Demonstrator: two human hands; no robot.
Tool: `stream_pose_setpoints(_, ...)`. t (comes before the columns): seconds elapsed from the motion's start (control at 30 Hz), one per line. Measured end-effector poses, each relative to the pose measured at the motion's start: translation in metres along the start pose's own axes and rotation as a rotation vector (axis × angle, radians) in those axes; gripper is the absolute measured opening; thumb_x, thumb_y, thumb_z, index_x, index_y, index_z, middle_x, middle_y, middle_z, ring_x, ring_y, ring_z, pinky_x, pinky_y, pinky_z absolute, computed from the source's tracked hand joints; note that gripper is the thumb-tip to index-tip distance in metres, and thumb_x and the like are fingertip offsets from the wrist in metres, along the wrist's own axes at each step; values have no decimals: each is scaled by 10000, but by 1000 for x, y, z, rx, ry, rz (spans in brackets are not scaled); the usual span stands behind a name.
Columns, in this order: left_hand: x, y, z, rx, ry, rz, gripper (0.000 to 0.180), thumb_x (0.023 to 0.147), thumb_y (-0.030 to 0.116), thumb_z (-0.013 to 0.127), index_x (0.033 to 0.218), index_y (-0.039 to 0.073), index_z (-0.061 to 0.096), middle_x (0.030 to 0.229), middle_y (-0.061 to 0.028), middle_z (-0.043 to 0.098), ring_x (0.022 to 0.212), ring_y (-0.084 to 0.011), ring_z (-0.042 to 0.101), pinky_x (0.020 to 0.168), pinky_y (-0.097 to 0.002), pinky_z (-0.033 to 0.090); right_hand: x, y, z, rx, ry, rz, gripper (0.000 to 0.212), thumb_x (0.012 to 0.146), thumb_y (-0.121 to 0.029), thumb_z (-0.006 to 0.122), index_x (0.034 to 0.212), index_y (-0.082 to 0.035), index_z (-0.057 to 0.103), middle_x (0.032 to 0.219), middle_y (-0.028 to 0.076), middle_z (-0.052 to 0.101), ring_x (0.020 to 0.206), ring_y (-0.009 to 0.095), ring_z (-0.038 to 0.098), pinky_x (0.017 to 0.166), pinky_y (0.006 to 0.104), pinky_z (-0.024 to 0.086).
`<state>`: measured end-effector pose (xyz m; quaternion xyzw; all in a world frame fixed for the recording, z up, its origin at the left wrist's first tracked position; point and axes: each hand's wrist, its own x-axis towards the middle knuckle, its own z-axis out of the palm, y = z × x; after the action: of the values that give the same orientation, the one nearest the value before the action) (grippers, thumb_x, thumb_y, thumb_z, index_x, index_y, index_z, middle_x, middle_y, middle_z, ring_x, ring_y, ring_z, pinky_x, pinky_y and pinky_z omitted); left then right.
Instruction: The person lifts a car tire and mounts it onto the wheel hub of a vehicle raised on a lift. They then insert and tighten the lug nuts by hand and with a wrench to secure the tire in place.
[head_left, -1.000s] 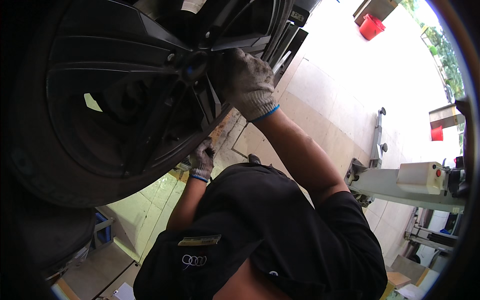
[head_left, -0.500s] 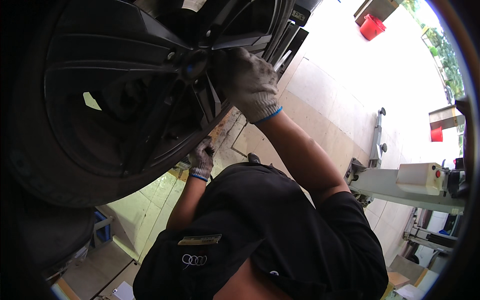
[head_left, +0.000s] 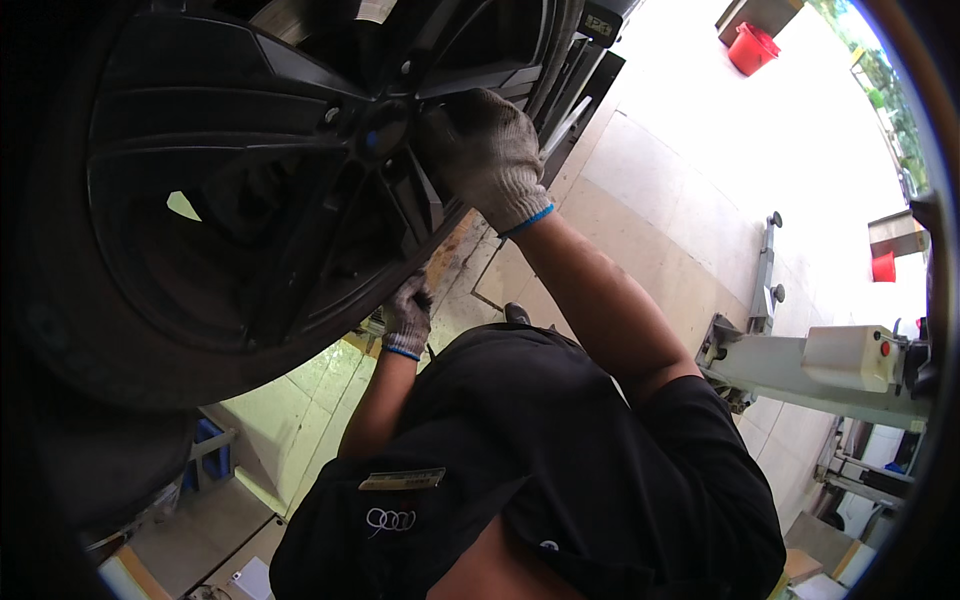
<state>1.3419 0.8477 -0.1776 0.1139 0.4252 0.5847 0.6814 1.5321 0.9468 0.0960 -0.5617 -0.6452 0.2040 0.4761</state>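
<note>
The black alloy wheel (head_left: 250, 200), raised on the car at head height, looked heavy, rigid and awkward, best gripped at opposite rim edges, with the gloved left hand (head_left: 407, 318) curled under its lower rim and the right hand (head_left: 488, 155) pressed flat beside the hub.
</note>
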Motion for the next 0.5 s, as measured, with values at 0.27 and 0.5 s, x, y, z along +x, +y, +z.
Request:
stream_pose_setpoints(0.27,0,0,-3,-20,-40,36,214,798,-16,675,996,60,704,817,23,628,664,-104,562,588,-236,469,-7,0,0,-116,71,-74,395,900,-424,747,1099,-84,712,951,147,756,873,347,744,742,429,594)
stream_pose_setpoints(0.5,3,-1,-13,-69,63,-18,128,896,18,641,1021,26,664,805,-51,636,683,-160,611,624,-283,515,-8,5,-2,14,95,-116,351,879,-355,772,1060,-63,698,922,149,744,834,362,737,723,425,589)
